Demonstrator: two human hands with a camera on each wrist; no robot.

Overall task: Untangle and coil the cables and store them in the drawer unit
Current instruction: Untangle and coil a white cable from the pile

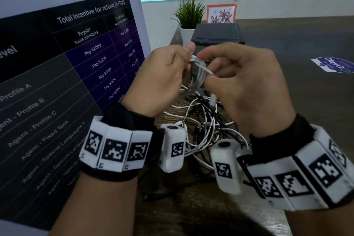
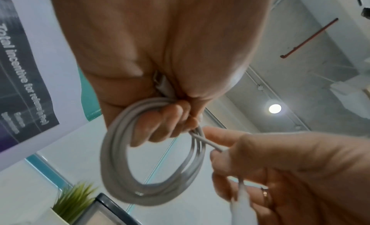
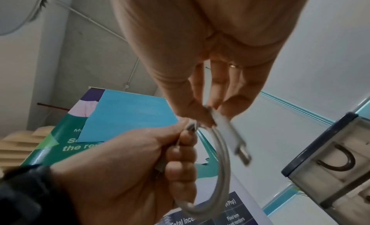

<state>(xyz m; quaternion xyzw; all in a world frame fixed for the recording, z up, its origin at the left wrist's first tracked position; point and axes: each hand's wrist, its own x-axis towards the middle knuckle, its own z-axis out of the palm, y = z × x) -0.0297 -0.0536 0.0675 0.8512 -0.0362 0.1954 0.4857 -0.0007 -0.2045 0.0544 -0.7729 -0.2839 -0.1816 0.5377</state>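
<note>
My left hand [image 1: 172, 71] grips a white cable wound into a small coil [image 1: 200, 72], held up above the table; the left wrist view shows several loops [image 2: 152, 165] hanging from its curled fingers. My right hand [image 1: 235, 82] pinches the free end of that cable near its USB plug [image 3: 232, 138], right beside the coil. Below both hands a tangle of white and black cables [image 1: 203, 130] lies on the wooden table. The dark drawer unit [image 1: 218, 33] stands behind the hands, with a handled drawer front [image 3: 336, 161] in the right wrist view.
A large printed banner [image 1: 63, 74] stands at the left, close to my left arm. A potted green plant [image 1: 188, 19] and a framed flower picture [image 1: 221, 13] sit behind the drawer unit. A round sticker [image 1: 334, 64] lies on the table [image 1: 306, 44] at right.
</note>
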